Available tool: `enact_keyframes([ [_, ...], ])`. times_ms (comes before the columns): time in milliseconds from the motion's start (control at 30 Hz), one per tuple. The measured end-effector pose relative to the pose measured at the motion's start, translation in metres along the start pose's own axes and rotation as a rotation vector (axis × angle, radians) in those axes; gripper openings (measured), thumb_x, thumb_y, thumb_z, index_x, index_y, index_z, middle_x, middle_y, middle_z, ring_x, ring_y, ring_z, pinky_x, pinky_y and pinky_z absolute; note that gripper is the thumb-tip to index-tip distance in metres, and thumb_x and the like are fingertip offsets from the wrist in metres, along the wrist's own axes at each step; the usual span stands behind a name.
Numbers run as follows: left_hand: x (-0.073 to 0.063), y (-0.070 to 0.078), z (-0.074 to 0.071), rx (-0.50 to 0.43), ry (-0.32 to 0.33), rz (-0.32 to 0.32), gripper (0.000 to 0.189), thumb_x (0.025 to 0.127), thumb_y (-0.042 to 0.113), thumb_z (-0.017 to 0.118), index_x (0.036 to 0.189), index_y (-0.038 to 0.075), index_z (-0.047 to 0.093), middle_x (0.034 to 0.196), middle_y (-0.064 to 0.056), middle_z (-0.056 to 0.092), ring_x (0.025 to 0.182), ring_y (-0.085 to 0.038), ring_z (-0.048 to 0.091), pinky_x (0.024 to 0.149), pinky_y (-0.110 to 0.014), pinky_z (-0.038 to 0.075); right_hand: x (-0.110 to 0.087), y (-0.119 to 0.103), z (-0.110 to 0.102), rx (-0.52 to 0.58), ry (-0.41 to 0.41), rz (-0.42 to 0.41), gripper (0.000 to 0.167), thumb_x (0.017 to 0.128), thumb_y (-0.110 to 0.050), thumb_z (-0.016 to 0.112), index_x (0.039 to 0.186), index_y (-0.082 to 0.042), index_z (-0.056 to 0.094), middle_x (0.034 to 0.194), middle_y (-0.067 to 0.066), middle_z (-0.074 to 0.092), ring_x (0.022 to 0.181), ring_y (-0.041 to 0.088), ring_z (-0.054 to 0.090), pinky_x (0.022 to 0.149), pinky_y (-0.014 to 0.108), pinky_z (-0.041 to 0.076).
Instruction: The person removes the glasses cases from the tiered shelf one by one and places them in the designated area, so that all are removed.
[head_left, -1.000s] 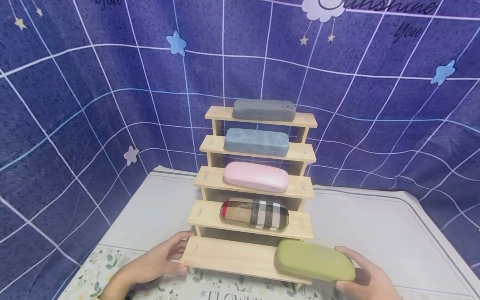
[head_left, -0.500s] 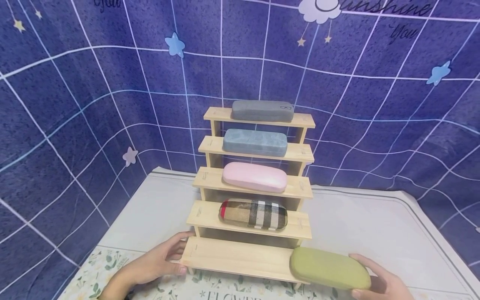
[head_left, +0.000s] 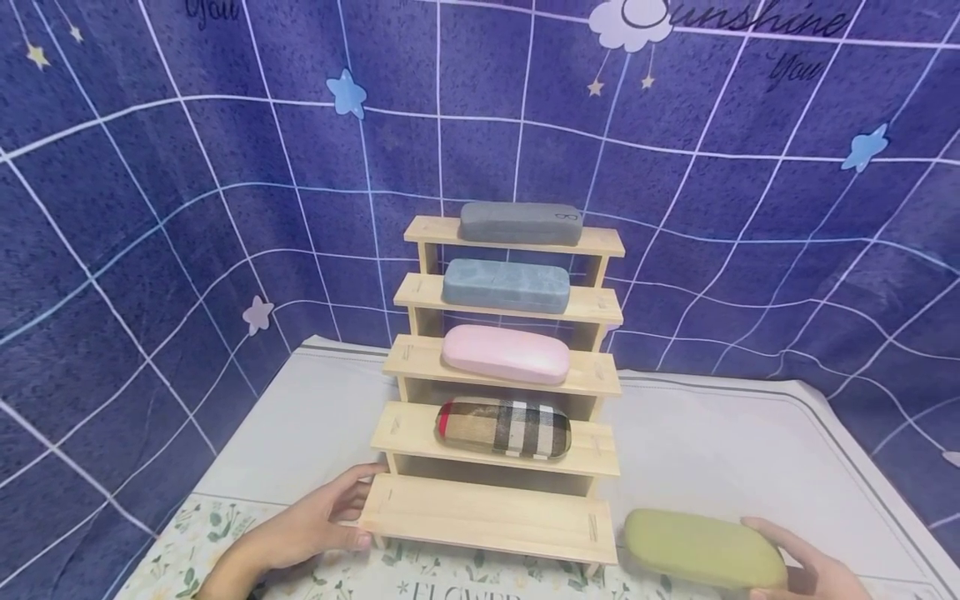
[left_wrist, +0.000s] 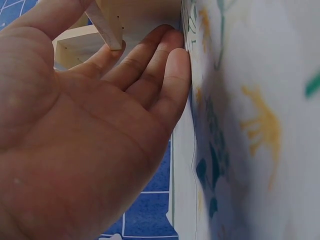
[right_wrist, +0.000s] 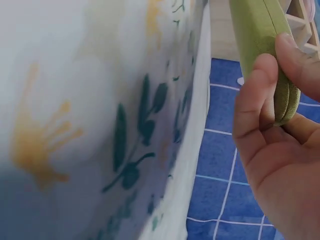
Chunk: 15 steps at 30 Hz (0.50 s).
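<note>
A stepped wooden display shelf (head_left: 487, 512) stands in the middle of the head view. My left hand (head_left: 311, 525) holds the left end of its bottom step, thumb at the front and fingers behind. In the left wrist view the fingers (left_wrist: 150, 70) curl under the wood. To the right of the bottom step, my right hand (head_left: 817, 571) grips the right end of a green glasses case (head_left: 701, 546). The right wrist view shows thumb and fingers pinching the seamed end of that green case (right_wrist: 257, 30). The bottom step bears nothing.
Higher steps carry a plaid glasses case (head_left: 504, 429), a pink case (head_left: 506, 354), a blue case (head_left: 506, 286) and a grey case (head_left: 521, 223). A white cloth with a floral front (head_left: 442, 575) covers the table. Behind hangs a blue grid-patterned curtain (head_left: 480, 142).
My right hand has drawn the green glasses case rightward, off the right end of the bottom step and apart from the shelf. The left hand has stayed at the shelf's left end.
</note>
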<state>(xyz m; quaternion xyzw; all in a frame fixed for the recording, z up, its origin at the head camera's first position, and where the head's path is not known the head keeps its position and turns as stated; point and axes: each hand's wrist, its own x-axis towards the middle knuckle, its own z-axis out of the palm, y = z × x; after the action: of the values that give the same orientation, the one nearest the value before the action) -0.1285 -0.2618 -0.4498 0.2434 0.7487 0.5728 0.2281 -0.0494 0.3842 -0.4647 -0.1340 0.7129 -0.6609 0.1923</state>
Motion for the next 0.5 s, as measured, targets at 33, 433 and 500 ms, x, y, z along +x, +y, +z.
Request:
enact_keyframes([
  [33,0.0,0.0,0.0,0.002,0.001,-0.008,0.081,0.094,0.01,0.071,0.158,0.002,0.022,0.142,-0.029,0.049,0.123,-0.034,0.058,0.098,-0.027,0.047,0.001,0.002,-0.002,-0.004,-0.025,-0.036,0.087,0.095,0.016,0.053,0.138,-0.06,0.049,0.123,-0.016,0.066,0.101,0.017,0.069,0.078,0.042,0.06],
  [433,0.0,0.0,0.001,-0.026,-0.013,0.024,0.082,0.094,0.009,0.071,0.157,-0.001,0.02,0.143,-0.031,0.047,0.124,-0.035,0.057,0.098,-0.03,0.049,0.004,0.013,-0.01,-0.185,-0.097,-0.15,0.09,0.092,0.017,0.058,0.142,-0.057,0.045,0.128,-0.03,0.054,0.099,0.012,0.069,0.074,0.038,0.06],
  [500,0.0,-0.001,0.001,-0.027,-0.013,0.023,0.082,0.094,0.01,0.071,0.157,-0.001,0.02,0.143,-0.031,0.047,0.124,-0.036,0.057,0.098,-0.03,0.049,0.005,0.013,-0.011,-0.24,-0.098,-0.137,0.091,0.092,0.015,0.06,0.14,-0.06,0.043,0.127,-0.034,0.051,0.097,0.01,0.069,0.073,0.034,0.06],
])
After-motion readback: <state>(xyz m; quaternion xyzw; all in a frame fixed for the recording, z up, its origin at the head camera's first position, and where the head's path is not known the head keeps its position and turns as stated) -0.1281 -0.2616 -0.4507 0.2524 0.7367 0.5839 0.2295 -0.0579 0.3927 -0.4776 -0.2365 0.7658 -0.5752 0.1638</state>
